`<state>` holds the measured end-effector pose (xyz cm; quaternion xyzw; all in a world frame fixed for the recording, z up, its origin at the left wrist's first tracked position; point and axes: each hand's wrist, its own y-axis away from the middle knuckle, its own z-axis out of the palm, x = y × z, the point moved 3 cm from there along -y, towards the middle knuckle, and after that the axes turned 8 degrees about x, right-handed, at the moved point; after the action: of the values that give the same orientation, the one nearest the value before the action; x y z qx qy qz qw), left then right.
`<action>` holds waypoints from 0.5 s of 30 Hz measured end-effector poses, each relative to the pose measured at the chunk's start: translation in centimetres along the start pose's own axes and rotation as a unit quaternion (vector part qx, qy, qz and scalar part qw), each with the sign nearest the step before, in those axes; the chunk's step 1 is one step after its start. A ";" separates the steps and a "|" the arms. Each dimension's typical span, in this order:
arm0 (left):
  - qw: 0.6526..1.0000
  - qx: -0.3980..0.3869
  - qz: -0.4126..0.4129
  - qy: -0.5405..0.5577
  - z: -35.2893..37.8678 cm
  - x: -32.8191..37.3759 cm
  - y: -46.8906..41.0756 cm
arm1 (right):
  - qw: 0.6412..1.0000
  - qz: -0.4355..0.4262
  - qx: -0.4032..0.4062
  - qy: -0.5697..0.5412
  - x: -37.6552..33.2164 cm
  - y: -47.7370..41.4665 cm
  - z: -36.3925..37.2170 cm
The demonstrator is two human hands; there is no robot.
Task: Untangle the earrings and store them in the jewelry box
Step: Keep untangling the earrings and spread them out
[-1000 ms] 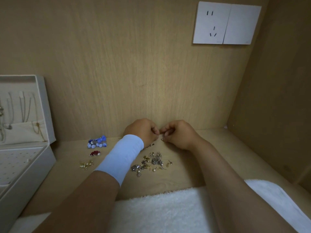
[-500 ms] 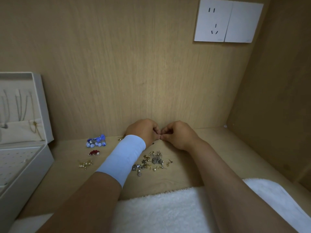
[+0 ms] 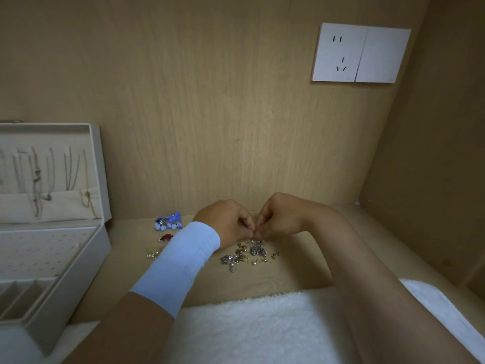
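A tangled heap of small silver and gold earrings (image 3: pixel 248 254) lies on the wooden shelf. Just above its far edge my left hand (image 3: pixel 228 222) and my right hand (image 3: pixel 279 215) meet fingertip to fingertip, both with curled fingers pinching a small earring that is mostly hidden between them. A white band covers my left wrist. Blue earrings (image 3: pixel 169 222), a red earring (image 3: pixel 165 237) and a gold pearl piece (image 3: pixel 152 254) lie apart to the left. The open white jewelry box (image 3: pixel 76 269) stands at the far left, its lid upright.
Necklaces hang inside the box lid (image 3: pixel 39 177); the tray below has rows of small holes and slots. A white fluffy towel (image 3: pixel 257 329) covers the front edge. Wooden walls close the back and right; a white wall socket (image 3: pixel 360 52) sits high on the back wall.
Both hands have stayed together at the fingertips and dropped slightly toward the heap; the camera view has tilted so the socket sits lower. The earring piles have not moved.
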<state>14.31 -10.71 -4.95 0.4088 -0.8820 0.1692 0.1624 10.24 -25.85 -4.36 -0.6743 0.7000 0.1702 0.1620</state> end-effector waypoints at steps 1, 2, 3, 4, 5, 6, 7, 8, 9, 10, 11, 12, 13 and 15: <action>1.000 -0.007 0.002 -0.005 0.2 -0.1 0.0 | 1.000 0.004 -0.003 0.011 -0.1 0.0 0.1; 1.000 -0.013 0.003 -0.011 0.3 -0.2 0.0 | 1.000 0.006 0.000 0.015 -0.1 0.0 0.2; 1.000 -0.017 0.005 -0.015 0.4 -0.3 0.0 | 1.000 0.005 0.004 0.015 -0.2 -0.1 0.2; 1.000 -0.019 0.008 -0.016 0.5 -0.3 0.0 | 1.000 0.004 0.007 0.014 -0.2 0.0 0.2; 1.000 -0.023 0.012 -0.016 0.6 -0.3 -0.1 | 1.000 0.004 0.010 0.014 -0.2 0.0 0.2; 0.999 -0.026 0.016 -0.014 0.7 -0.3 -0.1 | 1.000 0.005 0.013 0.017 -0.1 0.0 0.1; 0.999 -0.030 0.019 -0.011 0.9 -0.4 -0.2 | 1.000 0.005 0.012 0.018 0.0 0.1 0.0; 0.999 -0.032 0.021 -0.009 0.9 -0.4 -0.2 | 1.000 0.006 0.009 0.015 0.1 0.1 0.0; 0.999 -0.034 0.022 -0.008 0.9 -0.5 -0.2 | 1.000 0.007 0.003 0.009 0.1 0.2 0.0; 0.999 -0.038 0.022 -0.007 0.9 -0.5 -0.2 | 1.000 0.009 -0.002 0.001 0.1 0.3 0.0; 0.999 -0.044 0.023 -0.006 0.9 -0.6 -0.2 | 1.000 0.012 -0.007 -0.007 0.1 0.3 0.0; 0.998 -0.052 0.025 -0.004 0.9 -0.6 -0.2 | 1.000 0.017 -0.012 -0.015 0.1 0.4 -0.1; 0.998 -0.059 0.025 -0.001 0.9 -0.7 -0.2 | 0.999 0.023 -0.019 -0.022 0.2 0.5 -0.1; 0.997 -0.067 0.026 0.005 0.7 -0.8 -0.1 | 0.998 0.038 -0.037 -0.033 0.3 0.6 -0.2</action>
<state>14.76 -10.58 -5.90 0.3728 -0.9010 0.1157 0.1893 9.66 -26.16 -4.27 -0.6464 0.7129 0.2244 0.1536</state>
